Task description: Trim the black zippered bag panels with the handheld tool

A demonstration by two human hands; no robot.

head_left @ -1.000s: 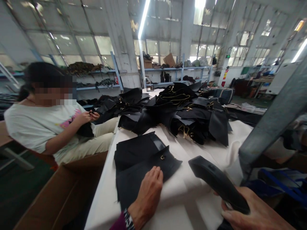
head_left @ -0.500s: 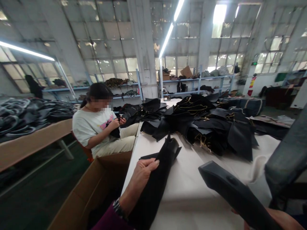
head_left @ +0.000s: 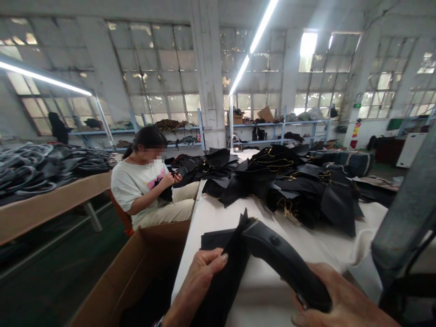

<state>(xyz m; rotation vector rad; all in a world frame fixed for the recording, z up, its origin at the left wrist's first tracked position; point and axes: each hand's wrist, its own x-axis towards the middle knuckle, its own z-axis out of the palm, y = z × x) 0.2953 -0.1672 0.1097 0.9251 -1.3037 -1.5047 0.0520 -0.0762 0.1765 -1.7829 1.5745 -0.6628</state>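
Observation:
My left hand (head_left: 200, 277) pinches the edge of a black fabric piece (head_left: 226, 272) between thumb and fingers, over the near left part of the white table (head_left: 272, 277). Wrapped round the handle of a black handheld tool (head_left: 282, 254), my right hand (head_left: 337, 295) is at the lower right. The tool's head touches or overlaps the upper end of the fabric piece, where a pointed flap sticks up; the exact contact is hidden. Beyond my hands lies a heap of black pieces with gold-coloured chains or zips (head_left: 299, 186).
A person in a white shirt (head_left: 153, 186) sits at the left of the table, holding a small black item. An open cardboard box (head_left: 126, 272) stands at the lower left. A grey metal post (head_left: 405, 213) slants at the right. Dark strips cover another table (head_left: 68, 188).
My right hand has brought the black tool left and up to the top of the fabric piece. My left hand still pinches the fabric. The camera view has tilted slightly.

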